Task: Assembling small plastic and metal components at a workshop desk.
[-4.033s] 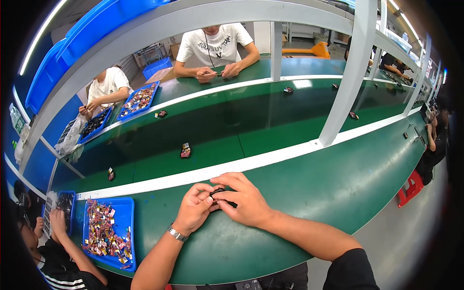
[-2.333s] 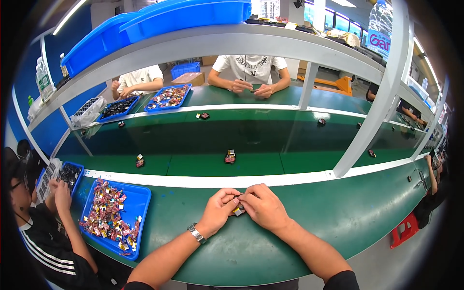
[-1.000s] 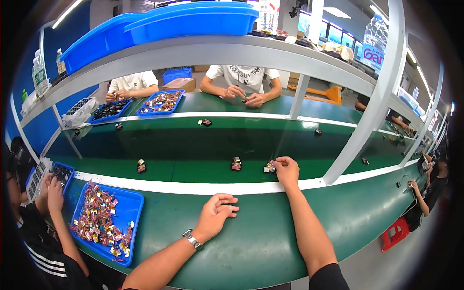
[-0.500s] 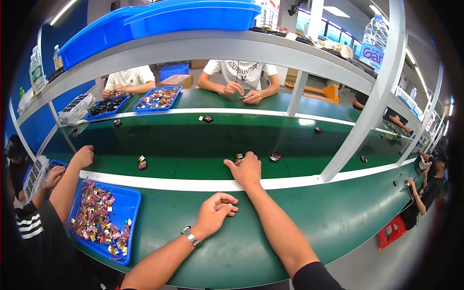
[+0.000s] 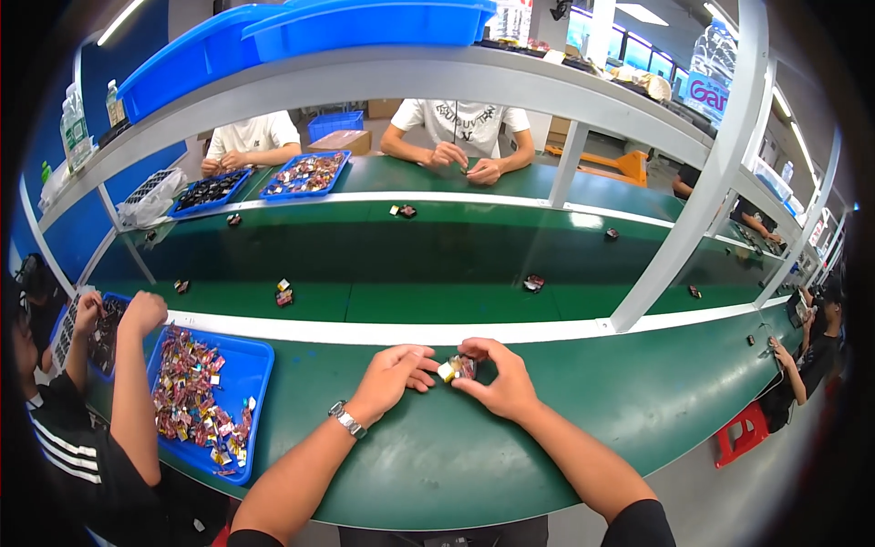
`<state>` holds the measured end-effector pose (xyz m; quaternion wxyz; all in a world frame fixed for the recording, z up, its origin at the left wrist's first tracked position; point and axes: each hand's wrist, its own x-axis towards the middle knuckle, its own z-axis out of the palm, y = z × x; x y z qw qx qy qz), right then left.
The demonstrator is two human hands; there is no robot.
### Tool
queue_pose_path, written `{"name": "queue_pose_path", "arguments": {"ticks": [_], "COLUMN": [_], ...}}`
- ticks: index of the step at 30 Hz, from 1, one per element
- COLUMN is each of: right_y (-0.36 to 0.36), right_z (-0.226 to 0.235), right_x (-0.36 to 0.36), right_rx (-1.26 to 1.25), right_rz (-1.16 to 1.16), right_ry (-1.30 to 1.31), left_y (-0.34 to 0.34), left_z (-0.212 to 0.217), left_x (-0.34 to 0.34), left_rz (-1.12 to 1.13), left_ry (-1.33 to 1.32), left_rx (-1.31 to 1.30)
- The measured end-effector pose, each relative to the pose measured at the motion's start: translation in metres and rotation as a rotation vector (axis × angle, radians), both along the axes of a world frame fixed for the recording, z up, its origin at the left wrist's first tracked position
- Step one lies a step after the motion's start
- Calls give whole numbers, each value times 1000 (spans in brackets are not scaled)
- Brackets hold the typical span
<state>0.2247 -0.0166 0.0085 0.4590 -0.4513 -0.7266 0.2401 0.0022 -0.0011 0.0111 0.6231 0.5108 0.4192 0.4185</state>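
while right hand (image 5: 497, 383) pinches what looks like a small part (image 5: 455, 369), left hand (image 5: 394, 376) touches it.

A brown cardboard box (image 5: 340, 141) sits at the far side of the table, between the two seated people. On the top shelf at the right stands a clear plastic package with a blue, white and red label (image 5: 708, 88).

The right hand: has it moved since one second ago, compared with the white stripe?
Yes. The right hand was stretched past the white stripe over the conveyor; now it is back on the near side, pinching a small part.
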Motion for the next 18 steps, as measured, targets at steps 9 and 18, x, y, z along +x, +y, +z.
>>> {"name": "queue_pose_path", "arguments": {"ticks": [9, 18], "right_y": [-14, -15], "right_z": [27, 21], "right_x": [-6, -15], "right_rx": [188, 432], "right_rz": [270, 70], "right_ry": [-208, -357], "left_y": [-8, -15], "left_z": [4, 7], "left_x": [-3, 6], "left_rz": [-308, -190], "left_ry": [-128, -210], "left_rx": [-171, -152]}}
